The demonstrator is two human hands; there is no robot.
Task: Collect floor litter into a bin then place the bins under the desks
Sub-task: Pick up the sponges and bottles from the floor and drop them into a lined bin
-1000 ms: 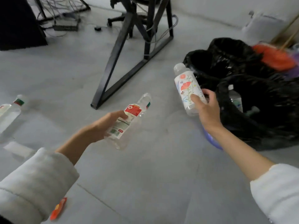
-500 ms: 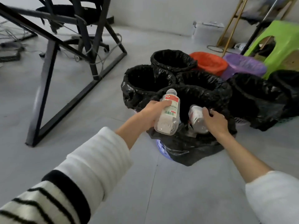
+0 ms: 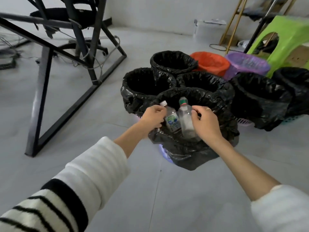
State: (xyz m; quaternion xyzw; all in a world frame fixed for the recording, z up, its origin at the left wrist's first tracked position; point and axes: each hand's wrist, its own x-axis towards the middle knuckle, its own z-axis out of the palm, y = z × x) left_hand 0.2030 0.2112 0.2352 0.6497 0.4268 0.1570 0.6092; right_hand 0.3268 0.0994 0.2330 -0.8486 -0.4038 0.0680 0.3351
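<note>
The nearest bin, lined with a black bag over a purple basket, stands on the grey floor in front of me. Two plastic bottles stand upright inside it: one with a blue-green label and a clear one with a red-green neck. My left hand is curled over the bin's left rim beside the labelled bottle. My right hand is curled over the right rim, fingertips against the clear bottle. The floral bottle is out of sight.
Several more black-bagged bins crowd behind and to the right, with an orange bin and a purple one beyond. A green stool stands far right. A black desk frame, an office chair and cables sit to the left.
Both hands came down from holding a bottle each above the bin to its rim. The bottles have left my hands and stand inside the bin.
</note>
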